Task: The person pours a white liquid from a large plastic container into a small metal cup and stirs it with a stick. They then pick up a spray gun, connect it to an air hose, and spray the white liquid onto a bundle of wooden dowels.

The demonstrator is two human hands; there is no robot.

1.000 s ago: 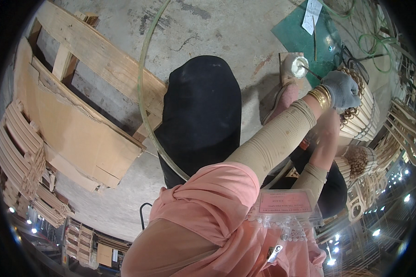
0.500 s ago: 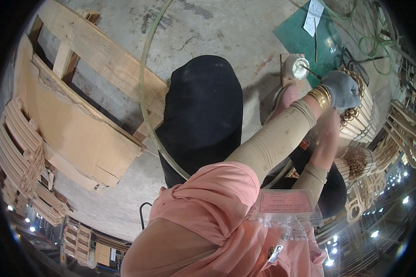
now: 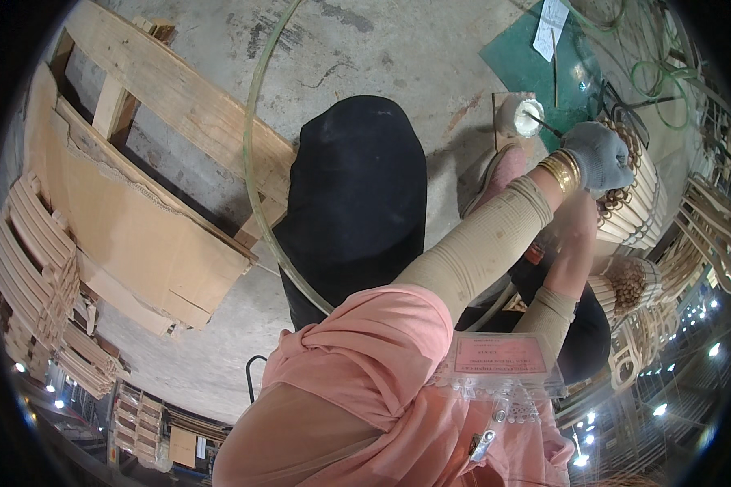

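Observation:
My left hand (image 3: 597, 157), in a grey glove with gold bangles at the wrist, is closed at the far right, against a bundle of pale wooden pieces (image 3: 643, 195) with brown ends. What its curled fingers hold is hidden. A thin dark stick (image 3: 550, 127) runs from a small white cup (image 3: 527, 118) holding white stuff to the glove's edge; I cannot tell whether the hand grips it. My bare right hand (image 3: 575, 217) is just nearer than the left wrist, beside the bundle. It is blurred and its fingers are hidden.
Green sheet (image 3: 512, 53) with a paper slip (image 3: 551, 31) lies beyond the cup. A clear hose (image 3: 252, 138) crosses the floor beside my black-clad knee (image 3: 361, 195). A wooden pallet (image 3: 179, 97) with cardboard (image 3: 130, 211) stands left. Another wooden bundle (image 3: 630, 286) lies near right.
Almost nothing differs. The dark stick's end sits slightly further into the cup, and my left arm has shifted very slightly.

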